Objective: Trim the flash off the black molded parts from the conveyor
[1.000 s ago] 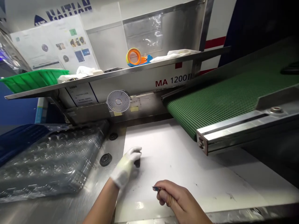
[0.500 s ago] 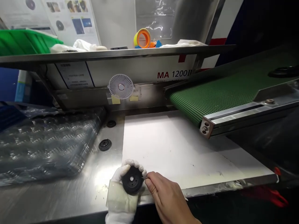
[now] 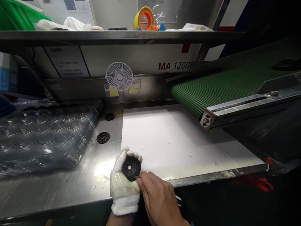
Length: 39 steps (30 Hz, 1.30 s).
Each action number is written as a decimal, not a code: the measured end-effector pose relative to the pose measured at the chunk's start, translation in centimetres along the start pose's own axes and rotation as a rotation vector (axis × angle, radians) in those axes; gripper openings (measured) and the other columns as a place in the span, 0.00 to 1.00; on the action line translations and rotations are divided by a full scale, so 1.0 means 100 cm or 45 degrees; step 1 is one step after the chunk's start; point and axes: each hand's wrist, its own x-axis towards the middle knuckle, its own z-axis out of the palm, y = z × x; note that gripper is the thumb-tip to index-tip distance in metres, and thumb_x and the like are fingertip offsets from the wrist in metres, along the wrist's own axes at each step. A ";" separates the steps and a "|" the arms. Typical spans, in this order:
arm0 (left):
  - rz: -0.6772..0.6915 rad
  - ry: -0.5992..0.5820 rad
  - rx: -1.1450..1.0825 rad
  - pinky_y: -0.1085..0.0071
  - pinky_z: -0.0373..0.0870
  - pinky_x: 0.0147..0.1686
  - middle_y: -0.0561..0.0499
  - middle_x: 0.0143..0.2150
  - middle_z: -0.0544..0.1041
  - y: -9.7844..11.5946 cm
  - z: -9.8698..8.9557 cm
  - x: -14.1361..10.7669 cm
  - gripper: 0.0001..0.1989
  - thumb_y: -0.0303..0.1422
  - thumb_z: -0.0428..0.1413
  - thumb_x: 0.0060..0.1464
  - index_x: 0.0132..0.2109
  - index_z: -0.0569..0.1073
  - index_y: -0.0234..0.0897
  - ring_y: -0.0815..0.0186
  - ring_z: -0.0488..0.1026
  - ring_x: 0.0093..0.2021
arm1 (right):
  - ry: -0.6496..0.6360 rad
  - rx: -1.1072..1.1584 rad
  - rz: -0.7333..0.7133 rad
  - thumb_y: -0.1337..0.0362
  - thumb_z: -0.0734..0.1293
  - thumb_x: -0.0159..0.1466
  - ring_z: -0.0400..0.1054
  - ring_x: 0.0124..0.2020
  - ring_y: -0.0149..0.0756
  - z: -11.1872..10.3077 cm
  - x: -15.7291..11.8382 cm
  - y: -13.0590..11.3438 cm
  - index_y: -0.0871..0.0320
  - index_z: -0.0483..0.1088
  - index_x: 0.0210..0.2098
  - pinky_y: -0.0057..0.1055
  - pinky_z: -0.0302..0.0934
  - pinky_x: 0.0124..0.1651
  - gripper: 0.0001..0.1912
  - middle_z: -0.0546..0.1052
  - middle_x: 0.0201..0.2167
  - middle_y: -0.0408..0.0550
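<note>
A round black plastic part (image 3: 131, 168) with a pale hole in its middle rests in my left hand (image 3: 123, 182), which wears a white glove. The gloved fingers are curled around its rim. My bare right hand (image 3: 158, 194) pinches a small thin metal blade (image 3: 136, 177), most of it hidden by the fingers. The blade's tip is at the lower right edge of the black part. Two similar ridged black parts (image 3: 103, 137) lie on the metal table to the left, one behind the other.
A clear plastic tray (image 3: 47, 138) stands on the metal table (image 3: 70, 191) at left. White sheet (image 3: 160, 135) covers the middle. A green conveyor belt (image 3: 211, 88) juts in from the right, bearing black parts (image 3: 287, 64). A small fan (image 3: 119, 76) hangs below a shelf (image 3: 105, 37) with tape (image 3: 144, 18).
The blade in my right hand has shifted from the right side of the black part's rim to its lower right edge. The camera view has tilted down a little.
</note>
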 end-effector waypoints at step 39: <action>0.126 -0.072 0.160 0.68 0.72 0.41 0.54 0.28 0.70 0.005 -0.006 -0.013 0.07 0.24 0.55 0.52 0.40 0.73 0.35 0.72 0.70 0.30 | -0.127 0.037 0.011 0.61 0.52 0.72 0.59 0.25 0.33 -0.007 -0.014 -0.013 0.55 0.63 0.32 0.32 0.41 0.28 0.15 0.67 0.25 0.42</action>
